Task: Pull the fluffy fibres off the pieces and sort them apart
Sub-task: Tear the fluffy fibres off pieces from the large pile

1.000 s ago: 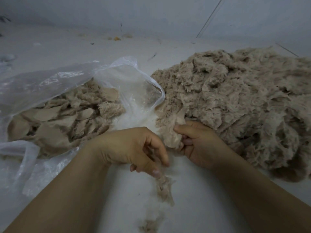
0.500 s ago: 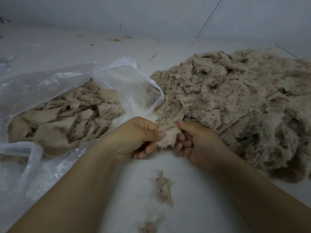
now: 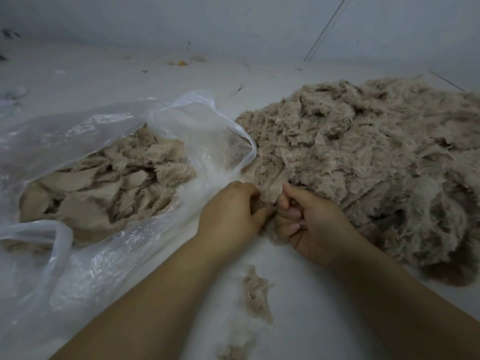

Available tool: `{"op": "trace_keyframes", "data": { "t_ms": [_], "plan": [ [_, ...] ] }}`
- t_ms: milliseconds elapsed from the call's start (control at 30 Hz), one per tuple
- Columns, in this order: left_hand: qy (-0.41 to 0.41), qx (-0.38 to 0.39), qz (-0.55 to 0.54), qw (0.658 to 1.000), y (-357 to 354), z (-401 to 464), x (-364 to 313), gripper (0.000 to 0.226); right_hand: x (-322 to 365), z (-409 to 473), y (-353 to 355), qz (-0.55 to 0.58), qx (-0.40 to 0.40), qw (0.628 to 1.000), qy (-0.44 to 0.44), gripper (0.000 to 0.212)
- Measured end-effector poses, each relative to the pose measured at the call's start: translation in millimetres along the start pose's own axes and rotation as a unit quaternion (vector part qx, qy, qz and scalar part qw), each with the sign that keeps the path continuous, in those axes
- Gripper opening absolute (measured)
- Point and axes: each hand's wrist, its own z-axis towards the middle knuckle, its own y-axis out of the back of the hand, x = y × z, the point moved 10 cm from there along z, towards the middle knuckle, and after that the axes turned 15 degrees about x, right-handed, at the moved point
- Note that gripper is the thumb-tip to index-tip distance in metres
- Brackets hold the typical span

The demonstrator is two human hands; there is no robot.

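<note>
Hands closed together since earlier: left hand (image 3: 231,216) and right hand (image 3: 311,227) both pinch fluffy piece (image 3: 270,189). Plastic bag (image 3: 85,141) holds stripped pieces (image 3: 104,188).

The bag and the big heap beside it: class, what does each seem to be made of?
Bag: thin clear plastic film, glossy, judging by its crinkles and the pieces showing through.
Heap: beige fluffy textile, perhaps faux fur, matte, with frayed, wispy edges.
</note>
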Motion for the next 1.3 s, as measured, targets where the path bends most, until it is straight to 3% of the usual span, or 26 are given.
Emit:
{"op": "trace_keyframes", "data": {
  "t_ms": [100,200,267,400,500,567,667,833,967,1067,1200,1300],
  "plan": [
    [0.001,0.052,-0.054,0.997,-1,2,6,0.020,-1,0,1,0.007,-0.015,1.000,-0.002,0.041],
    [-0.039,0.197,-0.136,0.970,-11,-5,2,0.031,-2,0,2,0.032,-0.030,0.999,-0.004,0.039],
    [-0.040,0.244,-0.158,0.956,-12,-12,0,0.032,-2,-1,4,0.042,-0.040,0.998,-0.001,0.039],
    [-0.001,0.170,-0.289,0.942,-2,-11,9,0.032,-2,0,4,0.034,-0.037,0.999,0.004,0.036],
    [-0.022,0.114,-0.434,0.893,8,-10,11,0.019,-1,1,7,0.011,-0.042,0.999,0.009,0.031],
    [-0.066,0.117,-0.483,0.865,12,-11,5,0.014,0,2,4,-0.004,-0.026,1.000,0.007,0.022],
    [-0.104,0.158,-0.453,0.871,6,-14,-8,0.025,1,2,-4,-0.036,0.015,0.999,-0.001,0.017],
    [-0.101,0.221,-0.431,0.869,-10,-16,-12,0.012,3,2,-5,-0.086,0.035,0.996,0.006,0.020],
    [-0.042,0.194,-0.518,0.832,-17,-10,4,0.024,0,3,-8,-0.105,0.054,0.993,0.004,0.035],
    [-0.004,0.175,-0.497,0.850,-22,-9,8,0.042,0,3,-3,-0.101,0.037,0.994,0.001,0.035],
    [0.006,0.184,-0.496,0.848,-18,-12,11,0.029,0,2,-4,-0.108,0.041,0.993,0.001,0.030],
    [0.003,0.182,-0.541,0.821,-14,-13,12,0.021,1,0,-5,-0.140,0.036,0.989,-0.006,0.035]
  ]
}}
